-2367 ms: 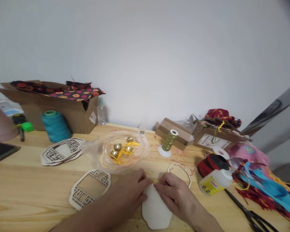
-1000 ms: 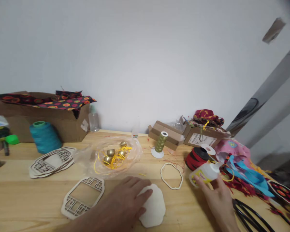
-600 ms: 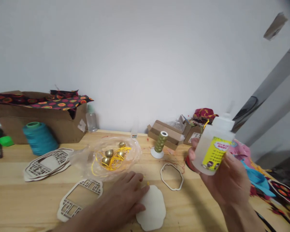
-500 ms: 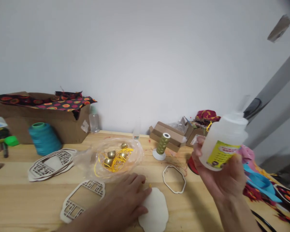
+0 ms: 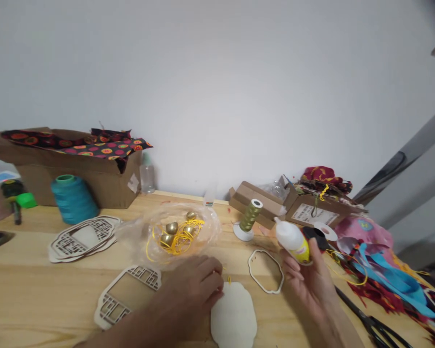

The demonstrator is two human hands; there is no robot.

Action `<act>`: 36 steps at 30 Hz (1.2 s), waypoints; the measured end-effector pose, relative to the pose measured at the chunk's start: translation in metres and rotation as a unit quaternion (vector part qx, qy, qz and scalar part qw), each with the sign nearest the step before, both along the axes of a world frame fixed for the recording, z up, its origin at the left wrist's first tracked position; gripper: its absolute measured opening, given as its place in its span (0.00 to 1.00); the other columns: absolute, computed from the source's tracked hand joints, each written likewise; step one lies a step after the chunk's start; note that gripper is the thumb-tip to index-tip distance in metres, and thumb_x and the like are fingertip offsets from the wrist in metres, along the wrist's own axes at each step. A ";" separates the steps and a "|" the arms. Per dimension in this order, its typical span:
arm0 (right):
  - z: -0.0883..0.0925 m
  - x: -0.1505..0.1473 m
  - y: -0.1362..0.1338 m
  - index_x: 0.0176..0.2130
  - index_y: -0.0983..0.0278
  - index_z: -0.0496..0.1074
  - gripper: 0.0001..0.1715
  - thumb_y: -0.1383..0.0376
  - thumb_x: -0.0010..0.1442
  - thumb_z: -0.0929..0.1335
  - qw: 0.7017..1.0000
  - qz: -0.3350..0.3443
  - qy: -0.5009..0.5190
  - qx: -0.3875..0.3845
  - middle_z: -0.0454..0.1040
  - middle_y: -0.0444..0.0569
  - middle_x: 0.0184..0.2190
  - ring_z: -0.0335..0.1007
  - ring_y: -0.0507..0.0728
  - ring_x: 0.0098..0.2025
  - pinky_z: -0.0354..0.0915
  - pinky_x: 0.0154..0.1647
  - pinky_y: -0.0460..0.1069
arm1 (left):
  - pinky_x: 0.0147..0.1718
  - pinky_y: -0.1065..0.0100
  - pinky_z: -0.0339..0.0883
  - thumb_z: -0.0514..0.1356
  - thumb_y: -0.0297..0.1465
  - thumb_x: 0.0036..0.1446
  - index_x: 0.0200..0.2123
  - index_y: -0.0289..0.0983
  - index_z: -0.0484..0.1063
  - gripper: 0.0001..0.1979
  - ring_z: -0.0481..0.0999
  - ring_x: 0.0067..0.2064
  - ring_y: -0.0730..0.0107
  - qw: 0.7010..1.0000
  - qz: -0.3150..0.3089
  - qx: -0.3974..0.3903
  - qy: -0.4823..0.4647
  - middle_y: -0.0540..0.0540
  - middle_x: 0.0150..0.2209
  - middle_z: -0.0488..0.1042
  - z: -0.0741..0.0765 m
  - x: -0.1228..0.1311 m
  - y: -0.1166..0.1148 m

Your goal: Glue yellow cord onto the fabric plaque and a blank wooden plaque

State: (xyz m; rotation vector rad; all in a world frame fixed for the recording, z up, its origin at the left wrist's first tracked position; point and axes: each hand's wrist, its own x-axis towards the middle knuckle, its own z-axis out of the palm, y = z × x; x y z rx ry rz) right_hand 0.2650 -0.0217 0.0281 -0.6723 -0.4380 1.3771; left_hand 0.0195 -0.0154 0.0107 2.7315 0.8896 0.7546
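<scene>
My right hand grips a white squeeze bottle with a yellow label, tilted so that its nozzle points up and left. At the table's front, my left hand has its fingers curled together by the upper left edge of a pale lobed plaque. Whatever those fingertips pinch is too hidden to name. A small yellow loop sticks out at the plaque's top. Between the hands lies a thin scalloped frame. Left of my left hand is a lattice-cut frame, partly under my forearm.
Further back, a plastic bag holds brass bells and yellow cord. Stacked lattice pieces, a teal thread cone and a cardboard box stand left. A green thread spool, black scissors and fabric scraps are right.
My right hand has lowered the bottle and tipped it leftward, from raised to just above the table. My left hand's fingers have drawn together and off the plaque's face. The view has shifted slightly.
</scene>
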 end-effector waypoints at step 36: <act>-0.049 0.031 -0.064 0.38 0.72 0.65 0.22 0.80 0.41 0.73 0.826 0.154 0.521 -0.150 0.78 0.48 0.31 0.67 0.41 0.17 0.64 0.16 0.34 | 0.30 0.67 0.53 0.50 0.24 0.49 0.23 0.37 0.65 0.07 0.63 0.30 0.67 0.953 0.124 -0.267 -0.076 0.49 0.27 0.66 0.002 0.013 0.027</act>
